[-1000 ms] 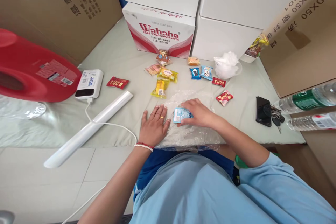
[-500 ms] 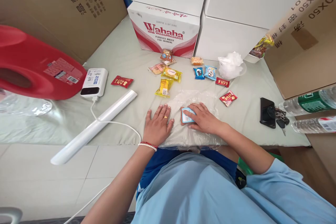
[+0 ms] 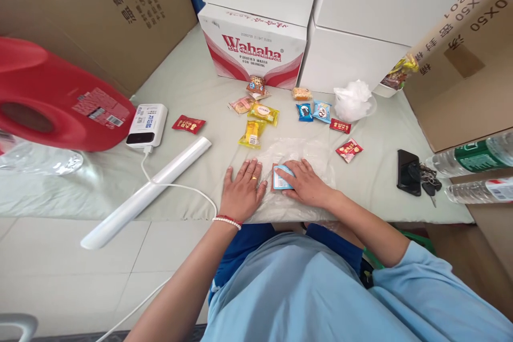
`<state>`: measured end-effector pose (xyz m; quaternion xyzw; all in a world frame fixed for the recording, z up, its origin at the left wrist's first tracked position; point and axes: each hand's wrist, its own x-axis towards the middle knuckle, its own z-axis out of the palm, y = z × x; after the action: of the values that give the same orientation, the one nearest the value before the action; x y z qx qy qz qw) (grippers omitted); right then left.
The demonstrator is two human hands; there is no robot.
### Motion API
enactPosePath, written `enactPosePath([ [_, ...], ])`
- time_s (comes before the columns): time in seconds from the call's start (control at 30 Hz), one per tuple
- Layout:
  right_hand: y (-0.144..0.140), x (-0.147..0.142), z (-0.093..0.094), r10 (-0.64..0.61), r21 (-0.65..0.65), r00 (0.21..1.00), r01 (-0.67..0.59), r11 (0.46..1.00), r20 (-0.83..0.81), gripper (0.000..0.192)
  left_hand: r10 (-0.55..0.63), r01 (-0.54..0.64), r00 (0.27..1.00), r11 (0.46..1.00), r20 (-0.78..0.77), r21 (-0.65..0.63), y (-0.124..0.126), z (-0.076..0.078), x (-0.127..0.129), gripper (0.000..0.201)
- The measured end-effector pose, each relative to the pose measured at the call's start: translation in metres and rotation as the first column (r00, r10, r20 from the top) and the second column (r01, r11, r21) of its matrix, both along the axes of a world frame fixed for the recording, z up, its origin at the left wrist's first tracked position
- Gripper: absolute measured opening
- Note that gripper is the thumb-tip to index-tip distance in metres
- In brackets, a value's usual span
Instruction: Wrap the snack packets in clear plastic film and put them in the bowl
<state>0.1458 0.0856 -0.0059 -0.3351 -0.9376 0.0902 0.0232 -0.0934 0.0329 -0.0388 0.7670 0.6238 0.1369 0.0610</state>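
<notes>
A single head-worn camera looks forward and steeply down, close over the table (image 3: 188,91) from its near edge.
</notes>
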Motion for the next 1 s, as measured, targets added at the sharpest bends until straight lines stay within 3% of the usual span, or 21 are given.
enactPosePath([
  [0.13, -0.002, -0.001, -0.006, 0.004, -0.037, 1.000, -0.005, 0.999, -0.022, 0.066, 0.002, -0.002, 1.000, 1.000, -0.001, -0.001, 0.000, 0.001, 0.000, 0.057],
  [0.53, 0.001, -0.004, 0.002, -0.039, -0.041, 0.999, 0.041, 0.998, 0.033, 0.064, 0.003, -0.002, 1.000, 1.000, 0.029, -0.015, -0.003, -0.003, -0.017, 0.058],
  [0.67, 0.002, 0.008, 0.011, -0.058, -0.096, 0.996, 0.050, 0.994, -0.074, 0.071, -0.010, 0.007, 0.998, 0.999, 0.056, 0.051, -0.007, -0.001, -0.029, 0.055],
  [0.73, -0.002, 0.021, 0.022, -0.075, -0.124, 0.976, 0.050, 0.991, -0.206, 0.071, -0.078, 0.070, 0.993, 0.993, 0.086, 0.090, -0.011, 0.006, -0.036, 0.054],
  [0.83, -0.023, 0.043, 0.039, -0.029, -0.157, 0.930, -0.031, 0.987, -0.365, 0.076, -0.270, 0.263, 0.948, 0.963, 0.167, 0.065, -0.020, 0.020, -0.046, 0.058],
  [0.93, -0.059, 0.058, 0.037, 0.000, -0.131, 0.953, -0.042, 0.991, -0.304, 0.098, -0.427, 0.450, 0.863, 0.892, 0.271, -0.029, -0.028, 0.029, -0.055, 0.063],
  [1.0, -0.081, 0.064, 0.024, -0.058, -0.064, 0.968, 0.044, 0.997, -0.246, 0.091, -0.456, 0.496, 0.841, 0.865, 0.291, -0.077, -0.031, 0.028, -0.060, 0.081],
])
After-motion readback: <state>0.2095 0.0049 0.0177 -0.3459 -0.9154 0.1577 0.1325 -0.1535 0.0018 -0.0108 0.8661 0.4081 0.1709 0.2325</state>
